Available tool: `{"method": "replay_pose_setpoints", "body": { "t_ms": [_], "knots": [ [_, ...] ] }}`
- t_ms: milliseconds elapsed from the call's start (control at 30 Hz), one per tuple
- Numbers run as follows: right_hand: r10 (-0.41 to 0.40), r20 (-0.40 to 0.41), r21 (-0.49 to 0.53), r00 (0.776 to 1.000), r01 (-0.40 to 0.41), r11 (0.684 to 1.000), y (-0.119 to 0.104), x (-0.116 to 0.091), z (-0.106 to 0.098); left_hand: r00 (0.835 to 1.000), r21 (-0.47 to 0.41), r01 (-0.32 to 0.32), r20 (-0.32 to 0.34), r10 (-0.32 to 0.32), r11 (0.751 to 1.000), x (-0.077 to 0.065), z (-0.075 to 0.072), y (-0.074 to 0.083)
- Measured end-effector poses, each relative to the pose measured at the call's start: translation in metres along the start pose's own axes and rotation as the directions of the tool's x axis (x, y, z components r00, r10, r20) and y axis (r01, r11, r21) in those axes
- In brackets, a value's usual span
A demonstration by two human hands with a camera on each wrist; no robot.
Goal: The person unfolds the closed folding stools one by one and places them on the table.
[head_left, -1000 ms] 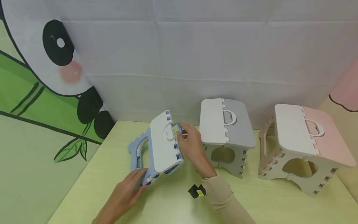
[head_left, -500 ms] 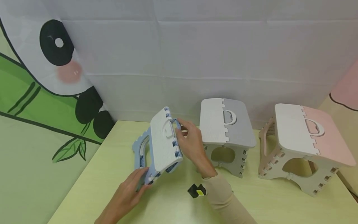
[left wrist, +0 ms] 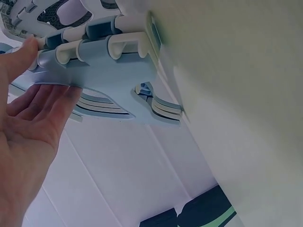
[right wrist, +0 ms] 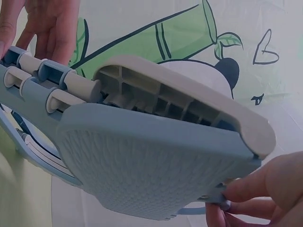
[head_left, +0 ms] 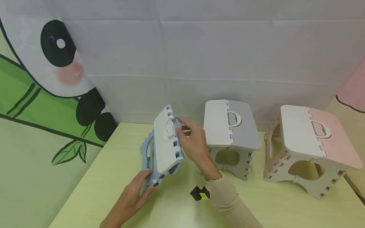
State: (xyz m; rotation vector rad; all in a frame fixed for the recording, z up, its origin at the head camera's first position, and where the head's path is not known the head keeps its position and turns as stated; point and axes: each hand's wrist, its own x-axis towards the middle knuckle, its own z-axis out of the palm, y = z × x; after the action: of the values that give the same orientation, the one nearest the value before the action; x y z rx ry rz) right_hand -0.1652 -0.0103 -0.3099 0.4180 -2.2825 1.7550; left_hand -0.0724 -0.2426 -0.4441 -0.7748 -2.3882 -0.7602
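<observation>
A blue-and-white folding step stool (head_left: 163, 141) is tilted and partly folded, its white seat half facing left. My left hand (head_left: 131, 198) grips its lower near end, thumb on one side and fingers on the other; the left wrist view shows the fingers under the blue side panel (left wrist: 109, 66). With thumb and fingers my right hand (head_left: 194, 144) pinches the blue handle (head_left: 177, 122) at the hinged seat edge. In the right wrist view, the textured blue seat half (right wrist: 156, 161) and the white half (right wrist: 189, 90) make a narrow wedge, ribbed undersides showing between them.
A grey-and-white folding stool (head_left: 216, 123) stands open right of my right hand. Farther right stands a pink-and-white one (head_left: 296, 129). A small black tag with a yellow patch (head_left: 200, 193) lies on the table (head_left: 94, 190) near my right cuff. A white cloth (head_left: 182, 57) hangs behind.
The blue-and-white stool has folded narrower, its legs drawing right and its seat tipping more upright. My left hand has shifted a little right; my right hand has moved slightly up and left.
</observation>
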Motion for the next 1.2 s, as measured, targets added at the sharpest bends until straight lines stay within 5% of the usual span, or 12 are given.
{"method": "replay_pose_setpoints", "body": {
  "t_ms": [400, 1200],
  "knots": [
    [-0.014, 0.025, 0.057, 1.000, 0.012, 0.998, -0.012, -0.002, 0.002, 0.989, -0.086, 0.128, 0.088, -0.121, 0.988, 0.004, -0.004, 0.007],
    [-0.224, 0.137, 0.113, 0.965, 0.209, 0.971, -0.020, -0.004, 0.008, 0.978, -0.263, 0.196, 0.119, -0.170, 0.945, 0.012, 0.004, 0.012]
  ]
}}
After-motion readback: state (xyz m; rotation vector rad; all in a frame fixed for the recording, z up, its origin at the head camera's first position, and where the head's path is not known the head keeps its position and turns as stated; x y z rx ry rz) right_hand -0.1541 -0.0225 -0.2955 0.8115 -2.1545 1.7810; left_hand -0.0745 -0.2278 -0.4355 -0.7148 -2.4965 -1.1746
